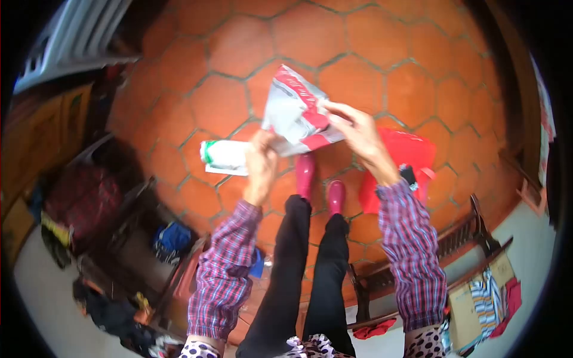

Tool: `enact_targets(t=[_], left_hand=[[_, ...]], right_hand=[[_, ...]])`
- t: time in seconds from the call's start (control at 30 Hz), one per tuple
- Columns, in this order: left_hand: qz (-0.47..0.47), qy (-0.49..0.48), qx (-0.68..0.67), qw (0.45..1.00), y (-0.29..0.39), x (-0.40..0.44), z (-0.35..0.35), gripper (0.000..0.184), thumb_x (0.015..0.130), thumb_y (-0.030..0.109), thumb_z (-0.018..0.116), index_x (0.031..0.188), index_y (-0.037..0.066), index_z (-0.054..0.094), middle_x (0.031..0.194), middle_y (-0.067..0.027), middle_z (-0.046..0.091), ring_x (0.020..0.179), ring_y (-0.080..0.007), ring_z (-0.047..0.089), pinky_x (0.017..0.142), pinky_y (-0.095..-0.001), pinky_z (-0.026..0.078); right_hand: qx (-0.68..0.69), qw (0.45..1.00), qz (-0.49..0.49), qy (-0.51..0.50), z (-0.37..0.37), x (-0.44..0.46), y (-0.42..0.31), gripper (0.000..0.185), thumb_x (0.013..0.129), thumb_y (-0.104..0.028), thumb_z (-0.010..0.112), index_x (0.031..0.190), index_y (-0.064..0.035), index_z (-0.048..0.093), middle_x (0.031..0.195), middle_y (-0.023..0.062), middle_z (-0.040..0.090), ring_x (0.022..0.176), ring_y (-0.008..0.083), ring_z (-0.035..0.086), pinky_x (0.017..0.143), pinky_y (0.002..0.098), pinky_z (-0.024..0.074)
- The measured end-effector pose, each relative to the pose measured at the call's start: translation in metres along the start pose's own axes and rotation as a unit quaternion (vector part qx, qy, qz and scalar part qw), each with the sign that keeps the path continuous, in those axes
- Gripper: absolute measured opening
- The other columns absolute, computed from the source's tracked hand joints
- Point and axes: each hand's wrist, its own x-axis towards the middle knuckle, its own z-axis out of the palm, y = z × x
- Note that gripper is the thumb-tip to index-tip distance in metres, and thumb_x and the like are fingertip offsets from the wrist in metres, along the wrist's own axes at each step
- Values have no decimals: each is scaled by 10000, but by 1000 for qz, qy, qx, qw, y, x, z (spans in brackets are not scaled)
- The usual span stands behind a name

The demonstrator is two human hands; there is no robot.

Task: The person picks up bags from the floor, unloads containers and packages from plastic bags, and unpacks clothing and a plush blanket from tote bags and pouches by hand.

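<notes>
A silvery-white plastic bag with red printed bands (292,107) is stretched between both hands above the tiled floor. My left hand (261,161) grips its lower left corner with closed fingers. At the bag's right side, my right hand (358,134) pinches the edge between thumb and fingers. Left of my left hand lies a white packet with a green end (228,155), partly hidden by the hand. A red plastic bag (406,158) is on the floor to the right, partly behind my right forearm.
Wooden benches (418,262) stand near my legs at the right, one with folded clothes (489,301). At the left are dark furniture with a blue bundle (173,238) and a grey plastic chair (83,36). My pink boots (305,173) are on the floor.
</notes>
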Motion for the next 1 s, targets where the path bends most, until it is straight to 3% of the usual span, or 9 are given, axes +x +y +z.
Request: enact_targets(t=[0.1,0.23,0.37,0.53,0.7,0.77,0.83,0.93,1.0], left_hand=[[56,-19,95,994,-9,-73,-29,337,618,-143,297,783,-34,570,748,-107,580,716,-199,590,639,-314,458],[-144,125,33,981,7,-165,-58,385,652,-87,323,930,-22,582,894,-187,587,863,-310,592,765,-349,458],[-296,150,29,943,-23,-269,-113,337,693,-42,362,937,-18,593,865,-161,614,834,-239,596,772,-324,449],[-359,186,49,913,-60,-353,-160,161,730,-12,407,751,-20,566,660,-26,531,612,-84,445,577,-239,376],[-484,239,-71,838,-99,-409,-194,159,720,-85,391,757,6,516,653,-42,529,618,-108,504,590,-237,400],[-512,301,-150,790,-113,-433,-204,170,716,-104,390,761,18,500,647,-38,527,619,-96,501,577,-225,393],[-516,292,-185,783,-130,-462,-221,219,703,-119,391,844,18,487,660,-52,540,619,-105,510,591,-221,413],[-504,336,-262,751,-135,-469,-229,287,695,-122,394,935,8,484,696,-68,560,615,-114,513,601,-224,426],[-512,352,-269,736,-142,-475,-228,330,692,-126,394,985,5,471,716,-77,568,614,-123,517,605,-231,433]], right_hand=[[74,992,91,48,0,-46,8,246,864,-133,559,1071,-7,599,946,61,619,870,125,582,745,253,467],[16,981,177,81,6,-101,85,240,834,-144,595,1040,-21,609,880,46,609,802,107,569,714,242,469],[-75,970,231,0,55,-126,156,341,745,-118,676,1069,-56,594,912,83,615,756,132,592,668,267,491],[-321,938,98,-88,161,-96,185,474,697,-214,725,1102,-33,561,951,157,592,866,247,588,765,346,477],[-438,879,-173,-74,268,-11,275,799,646,-207,747,1296,-11,326,1171,232,434,1125,387,408,920,452,380],[-397,904,-95,-131,315,38,255,892,615,-208,776,1329,-15,277,1213,228,419,1151,387,391,923,476,369],[-437,883,-134,-102,352,73,272,969,587,-264,797,1358,-22,262,1329,233,368,1238,387,341,1010,438,312],[-496,861,-60,-93,389,81,277,959,562,-250,809,1331,-23,284,1300,211,414,1242,368,336,986,438,325],[-619,781,7,-81,394,76,283,789,561,-173,784,1237,-19,408,1098,181,553,1092,327,496,890,423,409]])
